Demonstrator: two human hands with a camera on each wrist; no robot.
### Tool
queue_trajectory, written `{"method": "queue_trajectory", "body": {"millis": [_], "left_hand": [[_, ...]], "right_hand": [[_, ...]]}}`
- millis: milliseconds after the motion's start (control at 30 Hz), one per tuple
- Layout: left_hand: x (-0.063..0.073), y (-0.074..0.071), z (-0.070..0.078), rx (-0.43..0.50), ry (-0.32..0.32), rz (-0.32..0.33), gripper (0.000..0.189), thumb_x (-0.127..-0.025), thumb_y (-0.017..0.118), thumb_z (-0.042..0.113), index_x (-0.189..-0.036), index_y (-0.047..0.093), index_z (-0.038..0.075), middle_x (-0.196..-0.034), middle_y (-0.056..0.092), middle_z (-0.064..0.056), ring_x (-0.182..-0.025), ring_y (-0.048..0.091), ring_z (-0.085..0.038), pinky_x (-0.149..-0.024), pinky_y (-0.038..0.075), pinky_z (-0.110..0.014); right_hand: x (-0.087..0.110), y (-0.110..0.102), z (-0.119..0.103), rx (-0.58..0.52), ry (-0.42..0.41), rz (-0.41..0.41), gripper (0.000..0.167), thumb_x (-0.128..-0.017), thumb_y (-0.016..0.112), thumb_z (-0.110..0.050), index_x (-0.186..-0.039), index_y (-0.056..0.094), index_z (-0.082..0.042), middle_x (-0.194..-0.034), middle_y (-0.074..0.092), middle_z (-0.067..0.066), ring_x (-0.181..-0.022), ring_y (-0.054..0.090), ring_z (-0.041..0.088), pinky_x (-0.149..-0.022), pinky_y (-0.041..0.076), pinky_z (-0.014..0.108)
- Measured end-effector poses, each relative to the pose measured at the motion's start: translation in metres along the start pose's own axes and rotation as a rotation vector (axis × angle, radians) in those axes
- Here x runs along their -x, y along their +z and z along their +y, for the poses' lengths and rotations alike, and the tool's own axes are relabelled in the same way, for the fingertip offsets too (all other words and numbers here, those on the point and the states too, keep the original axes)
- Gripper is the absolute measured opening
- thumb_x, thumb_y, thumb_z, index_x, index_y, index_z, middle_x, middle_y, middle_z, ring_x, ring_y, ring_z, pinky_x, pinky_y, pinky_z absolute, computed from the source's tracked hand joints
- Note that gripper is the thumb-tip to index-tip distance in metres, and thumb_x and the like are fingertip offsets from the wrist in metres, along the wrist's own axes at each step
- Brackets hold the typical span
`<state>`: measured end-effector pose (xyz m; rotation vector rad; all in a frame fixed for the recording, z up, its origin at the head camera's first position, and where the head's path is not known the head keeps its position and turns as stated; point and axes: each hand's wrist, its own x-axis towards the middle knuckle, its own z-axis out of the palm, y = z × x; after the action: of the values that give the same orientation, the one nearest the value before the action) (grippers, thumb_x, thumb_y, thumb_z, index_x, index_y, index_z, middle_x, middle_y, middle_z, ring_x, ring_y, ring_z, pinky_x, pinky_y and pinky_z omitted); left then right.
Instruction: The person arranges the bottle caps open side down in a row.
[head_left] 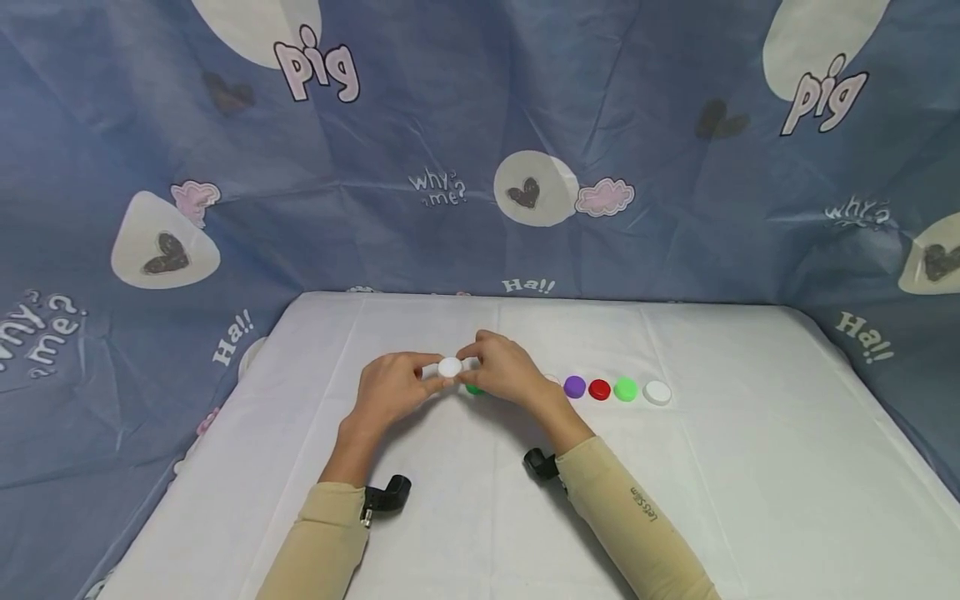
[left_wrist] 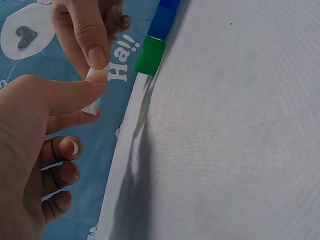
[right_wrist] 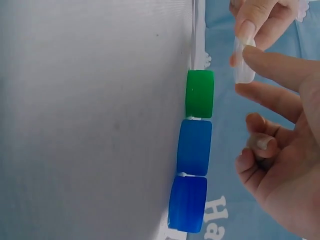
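Observation:
A small round white bottle cap (head_left: 450,367) is held up off the tabletop between both hands. My left hand (head_left: 390,387) pinches its left side between thumb and finger. On the opposite side, the right hand (head_left: 504,367) pinches it too, with the remaining fingers loosely bent. In the right wrist view a green cap (right_wrist: 200,94) stands nearest to the held one. Beside it are a blue cap (right_wrist: 194,147) and a darker blue cap (right_wrist: 187,204). The head view shows only part of the green cap, because the right hand covers that stretch of the row.
Further right in the row lie a purple cap (head_left: 574,387), a red cap (head_left: 599,389), a light green cap (head_left: 626,389) and another white cap (head_left: 657,392). A white cloth covers the table (head_left: 435,533). Behind it hangs a blue printed sheet (head_left: 420,242).

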<state>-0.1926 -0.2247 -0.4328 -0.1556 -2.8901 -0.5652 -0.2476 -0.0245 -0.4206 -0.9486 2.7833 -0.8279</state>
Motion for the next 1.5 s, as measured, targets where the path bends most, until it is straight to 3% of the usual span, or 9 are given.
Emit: {"method": "queue_trajectory", "body": {"millis": [533,1067,1500], "left_hand": [[0.002,0.010,-0.003,-0.031,-0.007,-0.039,0.039,-0.080,0.075,0.057,-0.114,0.075,0.037,-0.082,0.073,0.007,-0.067,0.057,-0.009,-0.059,0.044,-0.030],[0.002,0.014,-0.002,-0.073,-0.013,-0.068,0.043,-0.079,0.079,0.052,-0.116,0.075,0.030,-0.075,0.072,0.007,-0.062,0.054,-0.008,-0.056,0.042,-0.029],[0.003,0.014,-0.002,-0.072,-0.042,-0.101,0.048,-0.080,0.079,0.050,-0.123,0.071,0.030,-0.073,0.069,0.006,-0.060,0.051,-0.010,-0.053,0.038,-0.028]], "right_hand": [[0.000,0.009,-0.001,0.094,-0.009,-0.038,0.034,-0.084,0.078,-0.033,-0.115,0.076,-0.018,-0.095,0.063,0.003,-0.068,0.050,0.012,-0.060,0.042,0.026],[0.002,0.012,-0.005,0.145,-0.003,-0.046,0.034,-0.082,0.081,-0.031,-0.113,0.077,-0.016,-0.101,0.066,0.005,-0.073,0.052,0.012,-0.066,0.047,0.029],[0.002,0.016,-0.004,0.167,-0.017,-0.027,0.034,-0.083,0.080,-0.032,-0.114,0.077,-0.017,-0.092,0.061,0.001,-0.068,0.048,0.011,-0.060,0.042,0.027]]}}
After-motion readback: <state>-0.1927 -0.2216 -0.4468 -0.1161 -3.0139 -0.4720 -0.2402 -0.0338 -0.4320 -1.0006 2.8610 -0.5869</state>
